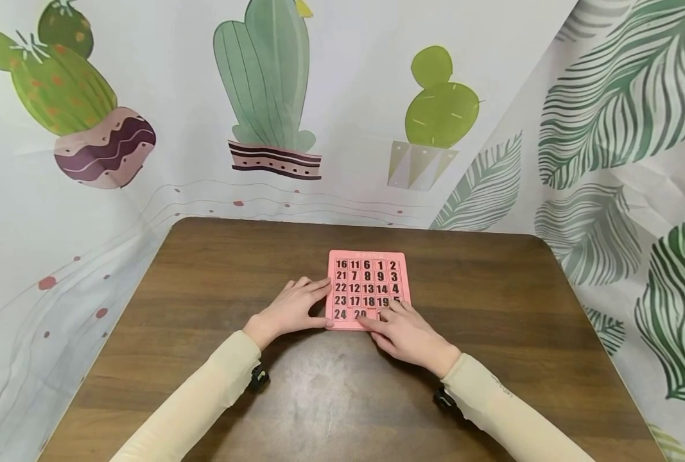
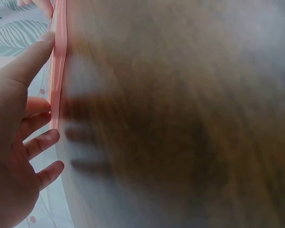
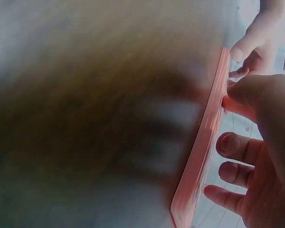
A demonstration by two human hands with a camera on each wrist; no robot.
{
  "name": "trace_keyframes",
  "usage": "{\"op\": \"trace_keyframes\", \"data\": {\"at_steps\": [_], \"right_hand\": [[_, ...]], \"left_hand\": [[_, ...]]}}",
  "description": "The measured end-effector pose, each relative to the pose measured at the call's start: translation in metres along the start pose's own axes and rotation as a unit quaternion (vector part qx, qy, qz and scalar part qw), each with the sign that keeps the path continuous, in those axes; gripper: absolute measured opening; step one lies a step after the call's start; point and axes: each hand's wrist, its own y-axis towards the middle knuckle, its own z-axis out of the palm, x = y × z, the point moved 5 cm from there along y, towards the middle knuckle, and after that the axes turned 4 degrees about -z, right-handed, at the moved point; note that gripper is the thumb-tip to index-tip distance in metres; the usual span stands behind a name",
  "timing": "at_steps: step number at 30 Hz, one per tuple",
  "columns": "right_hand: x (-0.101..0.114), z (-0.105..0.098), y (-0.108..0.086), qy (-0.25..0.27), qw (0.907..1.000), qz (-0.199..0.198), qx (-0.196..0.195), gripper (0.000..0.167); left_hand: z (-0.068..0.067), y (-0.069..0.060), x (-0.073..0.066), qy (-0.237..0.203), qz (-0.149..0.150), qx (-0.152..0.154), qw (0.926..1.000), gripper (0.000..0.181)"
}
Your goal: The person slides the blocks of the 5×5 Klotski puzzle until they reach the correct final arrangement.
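A pink sliding number puzzle (image 1: 350, 326) lies flat on the wooden table, its black-numbered tiles in rows. My left hand (image 1: 293, 307) touches its left side, fingers toward the upper part of the edge and thumb at the near left corner. In the left wrist view the left thumb (image 2: 35, 54) rests against the pink side, the fingers loosely spread. My right hand (image 1: 408, 337) reaches over the near right corner, a fingertip on the tile numbered 20, which sits between two columns. Its other fingers cover the tiles at the lower right. In the right wrist view those fingers (image 3: 235, 147) extend above the board.
The brown table (image 1: 232, 256) extends on all sides of the puzzle. Behind it hangs a white cloth (image 1: 354, 115) printed with cacti and leaves. A dark wrist strap (image 1: 259, 377) shows at the left cuff, another (image 1: 444, 398) at the right.
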Motion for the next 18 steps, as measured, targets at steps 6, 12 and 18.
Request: {"op": "trace_keyframes", "data": {"at_steps": [6, 12, 18], "right_hand": [[-0.005, -0.002, -0.008, -0.006, 0.9999, 0.012, 0.004, 0.038], [-0.008, -0.006, -0.015, -0.006, 0.9997, 0.021, 0.008, 0.039], [-0.007, -0.006, -0.013, -0.003, 0.9998, 0.022, 0.0, 0.037]], "left_hand": [[0.001, 0.0, 0.001, -0.004, -0.004, 0.0, 1.0, 0.087], [0.003, 0.0, 0.003, -0.005, -0.005, -0.001, 1.0, 0.088], [0.004, 0.0, 0.004, -0.005, -0.003, -0.001, 1.0, 0.089]]}}
